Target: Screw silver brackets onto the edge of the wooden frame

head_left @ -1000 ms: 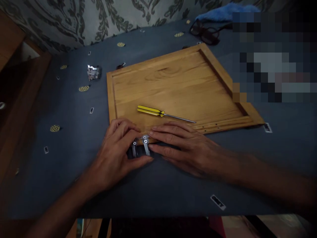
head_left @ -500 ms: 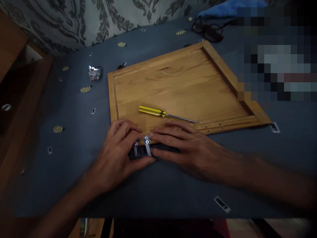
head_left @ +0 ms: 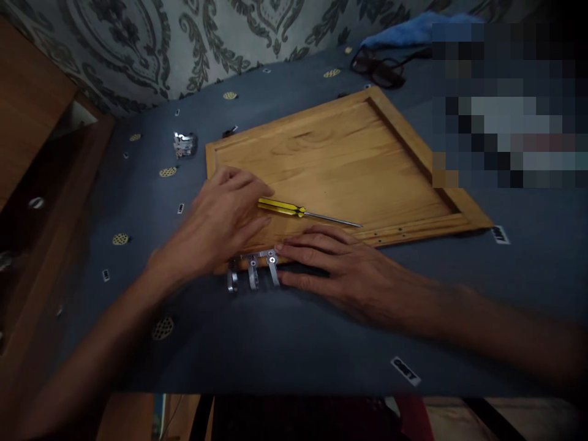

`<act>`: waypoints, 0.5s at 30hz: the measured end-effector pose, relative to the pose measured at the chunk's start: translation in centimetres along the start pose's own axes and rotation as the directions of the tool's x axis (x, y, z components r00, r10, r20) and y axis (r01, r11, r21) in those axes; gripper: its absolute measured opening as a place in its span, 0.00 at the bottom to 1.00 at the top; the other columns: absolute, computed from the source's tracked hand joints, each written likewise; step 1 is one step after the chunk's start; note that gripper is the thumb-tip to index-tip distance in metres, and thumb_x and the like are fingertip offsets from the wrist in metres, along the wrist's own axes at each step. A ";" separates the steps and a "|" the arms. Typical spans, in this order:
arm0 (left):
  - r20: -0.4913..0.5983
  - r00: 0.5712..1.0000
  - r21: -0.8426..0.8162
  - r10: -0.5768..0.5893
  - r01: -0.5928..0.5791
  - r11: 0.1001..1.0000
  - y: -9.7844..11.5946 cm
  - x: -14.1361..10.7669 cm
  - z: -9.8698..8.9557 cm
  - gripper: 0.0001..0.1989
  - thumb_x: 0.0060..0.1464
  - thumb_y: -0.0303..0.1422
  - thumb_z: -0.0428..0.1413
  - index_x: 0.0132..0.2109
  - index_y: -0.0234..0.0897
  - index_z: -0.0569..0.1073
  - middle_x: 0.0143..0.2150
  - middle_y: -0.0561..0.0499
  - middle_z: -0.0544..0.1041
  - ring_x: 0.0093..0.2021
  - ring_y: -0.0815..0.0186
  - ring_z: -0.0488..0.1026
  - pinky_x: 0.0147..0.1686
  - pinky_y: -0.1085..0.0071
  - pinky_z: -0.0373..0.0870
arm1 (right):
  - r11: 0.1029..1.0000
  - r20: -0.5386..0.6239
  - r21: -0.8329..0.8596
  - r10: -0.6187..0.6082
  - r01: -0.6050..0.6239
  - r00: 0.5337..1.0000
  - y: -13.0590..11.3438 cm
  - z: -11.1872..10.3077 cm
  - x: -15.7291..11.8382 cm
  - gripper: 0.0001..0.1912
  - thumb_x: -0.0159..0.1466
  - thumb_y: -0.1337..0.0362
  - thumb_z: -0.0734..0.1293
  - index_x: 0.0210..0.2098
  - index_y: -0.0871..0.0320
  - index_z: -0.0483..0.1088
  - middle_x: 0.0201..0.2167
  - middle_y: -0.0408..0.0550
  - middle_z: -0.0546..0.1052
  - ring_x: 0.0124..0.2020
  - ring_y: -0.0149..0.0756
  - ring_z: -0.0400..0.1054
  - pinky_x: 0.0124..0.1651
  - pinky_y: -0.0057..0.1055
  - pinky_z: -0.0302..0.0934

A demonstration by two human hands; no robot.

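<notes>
A framed wooden panel [head_left: 316, 159] lies on the blue patterned cloth. Metal hooks on a strip [head_left: 253, 272] sit along its near edge, their curved ends hanging past the wood; screw heads show on them. Over the panel's left part is my left hand [head_left: 229, 211], fingers apart, beside the handle of a yellow screwdriver [head_left: 282, 207] and not wrapped round it. My right hand [head_left: 340, 263] rests on the near edge with fingers spread, its fingertips touching the rightmost hook. The screwdriver lies on the panel, its tip to the right.
Several loose metal pieces [head_left: 185, 145] lie on the cloth left of the panel. Dark glasses [head_left: 381, 68] and a blue cloth [head_left: 418, 30] are at the back right. Wooden furniture [head_left: 34, 110] stands at the left, and a patterned wall covering [head_left: 220, 37] rises behind.
My left hand has left the hooks and moved up over the panel towards the screwdriver handle, uncovering the left hooks. My right hand stays at the near edge. The view has shifted slightly.
</notes>
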State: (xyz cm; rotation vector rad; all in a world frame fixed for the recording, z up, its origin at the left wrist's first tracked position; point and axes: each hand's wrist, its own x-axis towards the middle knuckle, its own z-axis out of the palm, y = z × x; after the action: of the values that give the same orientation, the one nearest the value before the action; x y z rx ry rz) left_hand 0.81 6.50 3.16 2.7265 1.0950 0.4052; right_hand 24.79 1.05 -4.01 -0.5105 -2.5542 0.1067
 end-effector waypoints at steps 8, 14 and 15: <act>0.204 0.979 0.009 -0.018 0.016 1.000 -1.3 0.8 1.1 0.06 0.65 0.29 0.55 0.47 0.37 0.76 0.42 0.48 0.76 0.44 0.59 0.72 0.44 0.63 0.67 | 1.000 0.015 -0.006 0.017 -0.017 1.000 -0.2 -0.1 -0.1 0.16 0.74 0.69 0.59 0.54 0.56 0.75 0.58 0.53 0.79 0.59 0.45 0.70 0.60 0.49 0.69; 0.142 0.989 -0.019 -0.043 0.047 0.999 -1.5 -0.1 1.0 0.02 0.62 0.28 0.55 0.42 0.38 0.71 0.42 0.49 0.75 0.43 0.60 0.72 0.42 0.64 0.67 | 1.000 0.022 0.001 0.012 -0.012 1.000 -0.3 -0.2 -0.1 0.16 0.74 0.69 0.59 0.55 0.57 0.75 0.59 0.54 0.78 0.60 0.47 0.69 0.60 0.49 0.68; 0.115 0.992 -0.032 -0.048 0.052 0.998 -1.6 -0.3 0.9 0.01 0.61 0.28 0.55 0.41 0.38 0.71 0.41 0.49 0.75 0.42 0.60 0.72 0.41 0.64 0.67 | 1.000 0.027 0.001 0.012 -0.012 1.000 -0.3 -0.2 -0.1 0.16 0.74 0.69 0.59 0.56 0.57 0.75 0.59 0.54 0.77 0.60 0.47 0.69 0.60 0.50 0.68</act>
State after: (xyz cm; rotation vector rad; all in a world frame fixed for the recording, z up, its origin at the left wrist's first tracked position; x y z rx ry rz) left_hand -0.13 7.39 1.80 2.6490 1.1131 0.2549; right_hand 24.92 0.72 -3.81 -0.5274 -2.5775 0.1199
